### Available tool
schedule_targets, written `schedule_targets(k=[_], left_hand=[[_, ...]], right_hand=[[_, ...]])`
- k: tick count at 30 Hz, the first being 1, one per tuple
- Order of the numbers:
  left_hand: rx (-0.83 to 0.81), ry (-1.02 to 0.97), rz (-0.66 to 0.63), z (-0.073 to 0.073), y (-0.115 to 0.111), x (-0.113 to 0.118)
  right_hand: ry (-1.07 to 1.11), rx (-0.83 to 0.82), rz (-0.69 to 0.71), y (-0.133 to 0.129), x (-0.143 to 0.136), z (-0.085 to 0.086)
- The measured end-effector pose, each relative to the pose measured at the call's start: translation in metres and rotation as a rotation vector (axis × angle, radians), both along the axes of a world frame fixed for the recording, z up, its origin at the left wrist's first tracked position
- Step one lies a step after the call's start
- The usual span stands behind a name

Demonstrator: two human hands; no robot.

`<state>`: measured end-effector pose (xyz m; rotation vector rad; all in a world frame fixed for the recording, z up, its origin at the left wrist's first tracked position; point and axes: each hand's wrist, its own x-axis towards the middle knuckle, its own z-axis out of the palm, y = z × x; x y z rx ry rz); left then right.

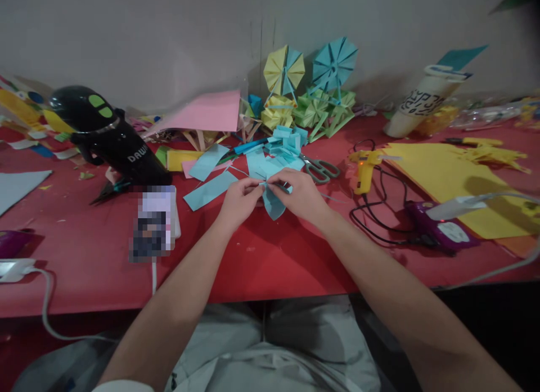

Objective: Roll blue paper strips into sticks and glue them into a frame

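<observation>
A: What is each hand doing?
B: The left hand and right hand both pinch a blue paper piece at the centre of the frame.
A: And around them?
B: A blue strip lies on the red counter, left of centre; scissors sit just beyond the right hand, a yellow glue gun farther right.

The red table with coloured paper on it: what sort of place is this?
Probably a paper-craft workspace, though I can't tell whether at home or elsewhere. Scissors and a yellow glue gun are on the red table, with folded paper fans near the wall.
</observation>
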<state>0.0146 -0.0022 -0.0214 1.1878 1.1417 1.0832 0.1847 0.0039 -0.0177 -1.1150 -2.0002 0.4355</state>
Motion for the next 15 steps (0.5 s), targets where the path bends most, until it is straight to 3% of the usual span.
schedule_targets(k=[15], left_hand=[[-0.019,-0.073,-0.068,0.0009,-0.0001,-0.0027]], right_hand=[[0.009,-0.019,0.013,0.0023,0.0023,-0.0018]])
